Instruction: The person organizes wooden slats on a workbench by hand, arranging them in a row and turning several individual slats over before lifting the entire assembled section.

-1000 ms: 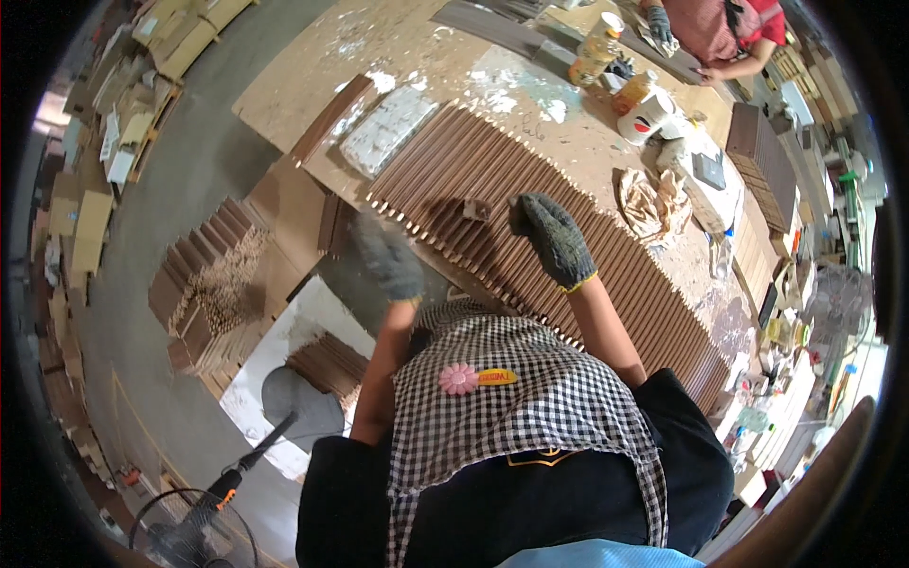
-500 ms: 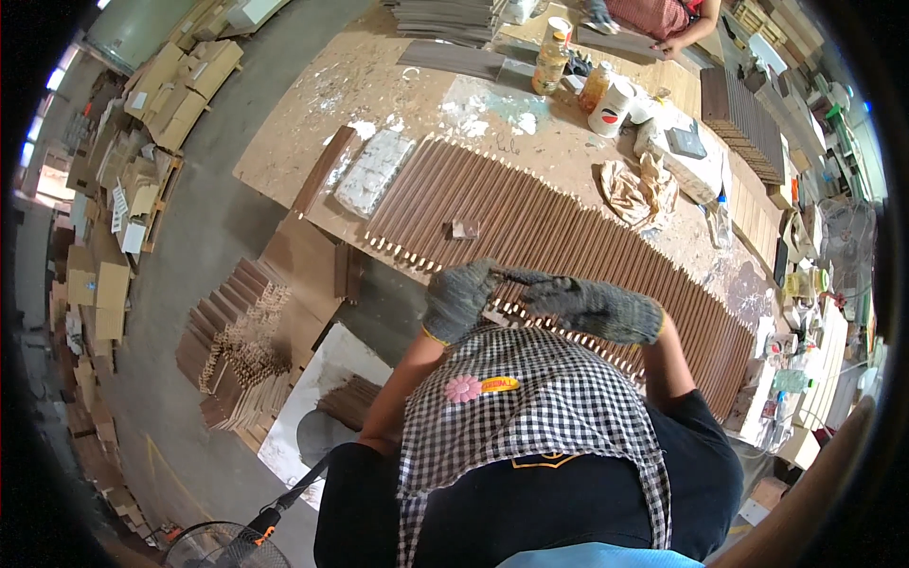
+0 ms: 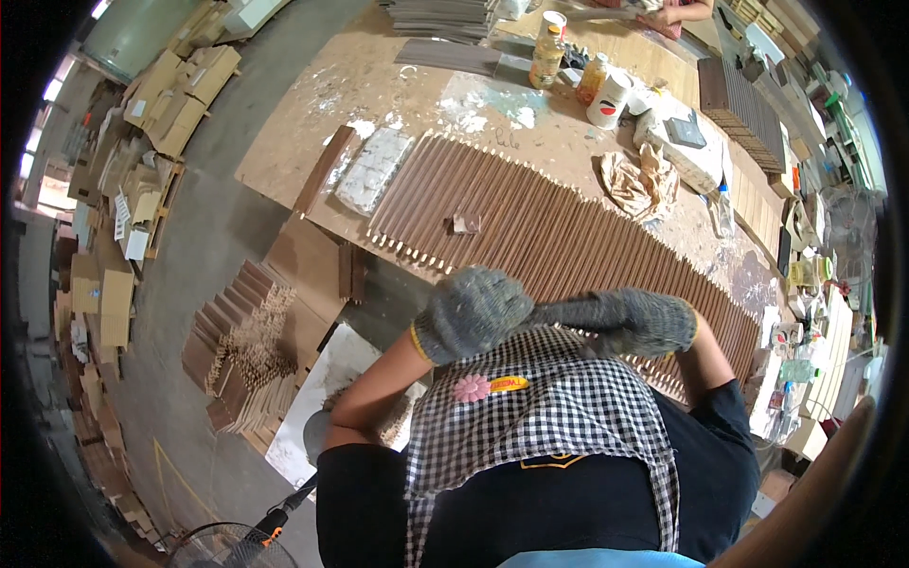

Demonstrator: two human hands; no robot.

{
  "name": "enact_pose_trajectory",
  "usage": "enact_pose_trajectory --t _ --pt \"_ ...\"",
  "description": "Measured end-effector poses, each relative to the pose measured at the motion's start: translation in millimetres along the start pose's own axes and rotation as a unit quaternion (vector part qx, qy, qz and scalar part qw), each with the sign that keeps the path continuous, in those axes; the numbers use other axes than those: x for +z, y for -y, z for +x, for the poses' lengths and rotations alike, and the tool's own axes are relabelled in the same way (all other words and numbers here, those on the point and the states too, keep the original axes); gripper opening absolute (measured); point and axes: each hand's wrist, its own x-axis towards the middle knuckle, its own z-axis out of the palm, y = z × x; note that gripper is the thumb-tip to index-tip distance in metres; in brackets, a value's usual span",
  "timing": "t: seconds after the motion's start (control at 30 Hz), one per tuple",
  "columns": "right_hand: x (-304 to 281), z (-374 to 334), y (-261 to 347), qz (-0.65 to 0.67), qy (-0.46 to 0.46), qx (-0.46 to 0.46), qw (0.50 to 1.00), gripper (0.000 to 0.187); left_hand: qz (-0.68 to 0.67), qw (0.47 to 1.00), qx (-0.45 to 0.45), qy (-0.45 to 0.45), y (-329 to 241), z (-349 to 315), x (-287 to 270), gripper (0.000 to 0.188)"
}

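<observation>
Both my hands wear grey knit gloves and are held in front of my checked apron, above the near edge of the row of brown wooden slats (image 3: 540,222). The slats lie side by side on the table, with pale dowel pegs along their ends. My left hand (image 3: 476,310) is closed in a fist. To its right my right hand (image 3: 644,324) is also closed, its fingers turned down toward the apron. A narrow dark piece spans the gap between the hands; whether it is a strip or glove fingers, I cannot make out. A small brown scrap (image 3: 465,223) rests on the slats.
A whitish block (image 3: 374,173) lies by the row's left end. Bottles (image 3: 546,59), a white can (image 3: 610,101) and crumpled brown paper (image 3: 639,182) stand beyond. Pegged pieces (image 3: 251,336) are stacked at lower left. Another person's hand (image 3: 663,17) works across the table.
My hands have drawn back toward my body and moved slightly apart, both closed now. Across the table, the other person has lifted a grey-brown board.
</observation>
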Motion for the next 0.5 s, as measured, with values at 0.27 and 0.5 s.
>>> enact_pose_trajectory --t 0.27,0.5 --pt "-71 -142 -3 0.141 -0.361 -0.170 0.906 0.052 0.025 0.913 -0.406 0.023 56 -120 -80 0.024" --pt "-11 2 17 -0.131 -0.203 -0.053 0.969 0.028 -0.158 0.974 -0.146 -0.071 -9 30 2 0.097"
